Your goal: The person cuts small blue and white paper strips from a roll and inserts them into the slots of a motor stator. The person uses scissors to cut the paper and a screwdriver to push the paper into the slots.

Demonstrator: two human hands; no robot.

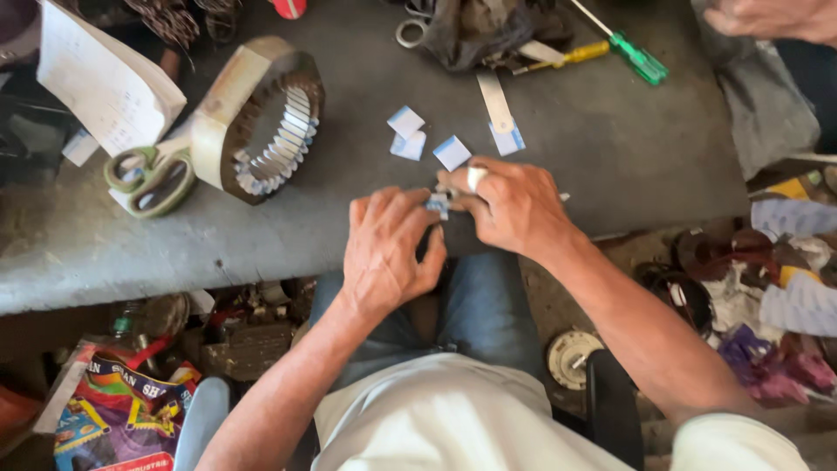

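Both my hands meet at the near edge of a grey workbench. My left hand and my right hand pinch the same small white-and-blue paper slip between their fingertips. The index finger of my right hand wears a pale wrap. Just beyond the hands lie three more folded white-and-blue slips, and a long pale strip lies farther back. A ring-shaped motor stator with slips lining its slots stands tilted on the bench to the left.
Green-handled scissors lie beside the stator under a paper pad. A green screwdriver and a yellow-handled tool rest at the back. Another person's hand shows at top right. Clutter and bags cover the floor on both sides.
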